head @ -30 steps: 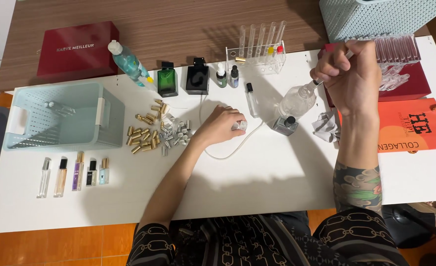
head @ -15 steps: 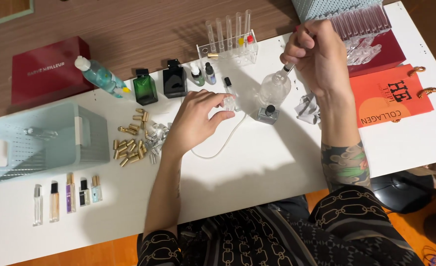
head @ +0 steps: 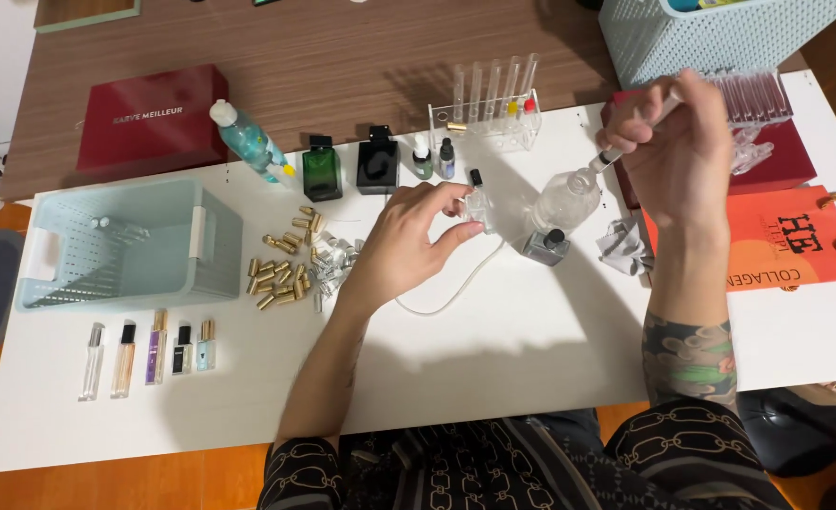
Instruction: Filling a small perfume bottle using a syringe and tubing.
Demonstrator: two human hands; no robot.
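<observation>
On the white table [head: 531, 349], at the far left, a pale blue plastic basket [head: 125, 241] stands with a row of five slim sample vials [head: 149, 354] lying just in front of it. Behind the basket a dark red box [head: 153, 118] rests on the brown wood, and a clear bottle with blue liquid [head: 248, 142] lies tilted beside it. Near the middle, a heap of small gold caps [head: 281, 269] and silver collars [head: 333, 260] lies just left of the left hand. Behind them stand a green square bottle [head: 322, 170], a black square bottle [head: 377, 168] and two small dropper bottles [head: 434, 159], with a clear rack of test tubes [head: 494, 109] further back.

The left hand [head: 409, 246] reaches forward from a bare forearm, palm down, its thumb and fingers pinched around a small clear bottle with a black top [head: 477, 203], held just above the table. A thin white tube [head: 456, 288] curls on the table below it. To the right lies a round clear flask [head: 564, 198] beside a small grey bottle [head: 545, 246].

The right hand [head: 673, 151] is raised with a tattooed forearm, fingers closed around a syringe [head: 626, 146] whose tip points down towards the flask. An orange paper bag [head: 786, 250] lies flat at the far right.
</observation>
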